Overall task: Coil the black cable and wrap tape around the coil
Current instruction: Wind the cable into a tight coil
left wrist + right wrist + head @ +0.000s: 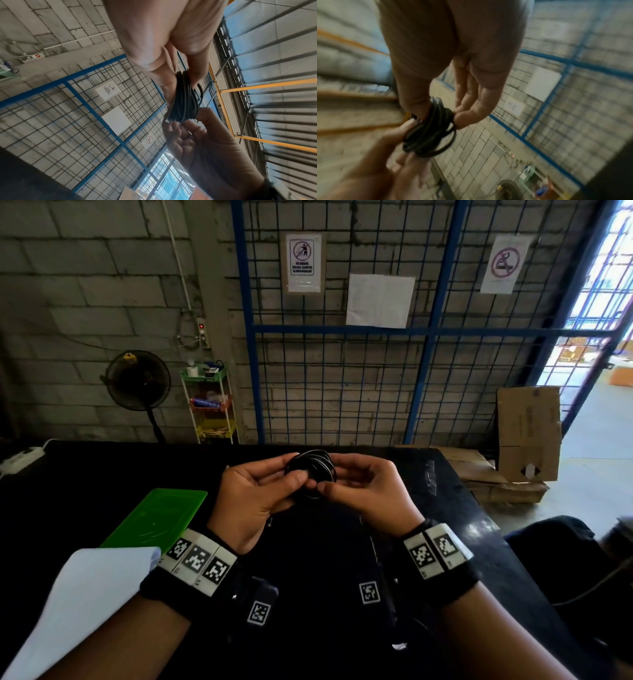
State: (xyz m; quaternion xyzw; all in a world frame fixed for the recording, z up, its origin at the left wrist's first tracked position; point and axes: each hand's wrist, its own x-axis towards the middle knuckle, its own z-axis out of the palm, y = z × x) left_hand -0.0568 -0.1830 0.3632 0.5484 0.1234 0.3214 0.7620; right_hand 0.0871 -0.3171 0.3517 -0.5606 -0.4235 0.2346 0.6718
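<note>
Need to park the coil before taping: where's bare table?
Bare black table left of the left hand, beyond the green board. Also right of the right hand, short of the clear wrapper. Crowded near the body: white sheet, trailing cable.

Daylight floods in from the doorway (596,313) at two o'clock, blown out to white, while the black table (85,470) sits dim and swallows detail, with faint glare near its right edge. Straight lines bow toward the head view's edges. The right wrist view smears with motion blur; the left wrist view stays sharper.
</note>
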